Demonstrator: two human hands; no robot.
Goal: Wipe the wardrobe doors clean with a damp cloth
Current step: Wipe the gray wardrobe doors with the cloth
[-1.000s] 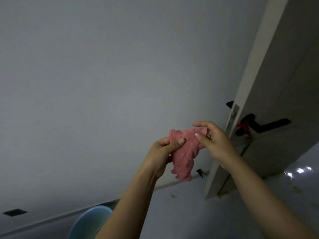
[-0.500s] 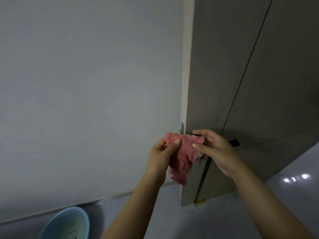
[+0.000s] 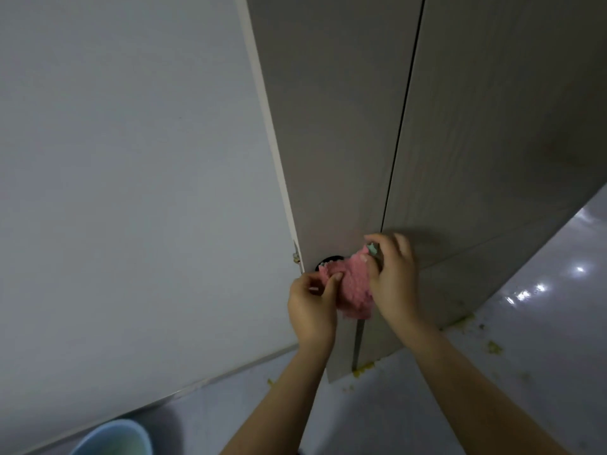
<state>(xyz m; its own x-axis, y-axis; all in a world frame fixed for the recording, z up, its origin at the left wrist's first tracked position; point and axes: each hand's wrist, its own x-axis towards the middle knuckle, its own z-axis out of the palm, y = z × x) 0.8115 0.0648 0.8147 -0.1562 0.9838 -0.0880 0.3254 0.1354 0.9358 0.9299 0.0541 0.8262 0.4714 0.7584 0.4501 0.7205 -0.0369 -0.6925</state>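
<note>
The pink cloth (image 3: 353, 290) hangs between both hands in front of the grey door (image 3: 335, 142), low down by its edge. The left hand (image 3: 312, 300) pinches one upper corner between thumb and curled fingers; the right hand (image 3: 392, 277) has its fingers curled round the other upper edge. The cloth looks soft, limp and light, and the task calls it damp, so it will probably sag and bunch. It seems best folded into a flat pad under a spread palm, not held by its corners. A blue bucket (image 3: 111, 438) stands on the floor (image 3: 525, 372), where yellowish crumbs (image 3: 492, 348) lie.
</note>
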